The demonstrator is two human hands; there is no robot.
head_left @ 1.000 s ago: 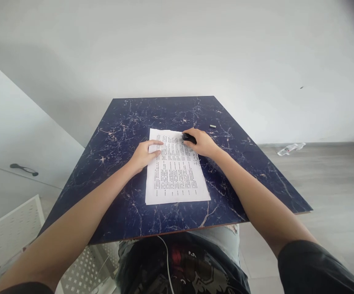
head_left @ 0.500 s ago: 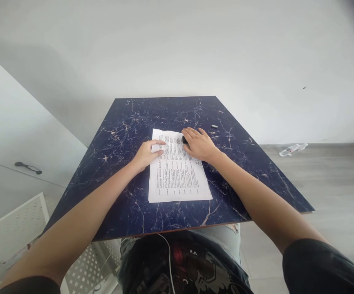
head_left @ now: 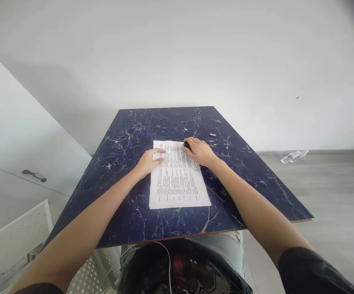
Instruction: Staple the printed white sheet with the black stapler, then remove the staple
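A white sheet of printed paper lies on the dark blue marbled table, its lines of text running lengthwise away from me. At its left edge rests my left hand, open, with index finger and thumb spread on the paper. My right hand is curled over the far right corner of the sheet. Its fingers and thumb close round a small black rounded object, mostly covered by the hand, so its kind is unclear.
A small pale metallic bar lies on the table beyond my right hand. To the left are a cabinet handle and a white perforated panel. A clear plastic wrapper is on the floor by the wall.
The view has tilted slightly, so the table sits lower in the picture. My right fingers are more curled, and more of the black object shows. The left hand stays on the sheet.
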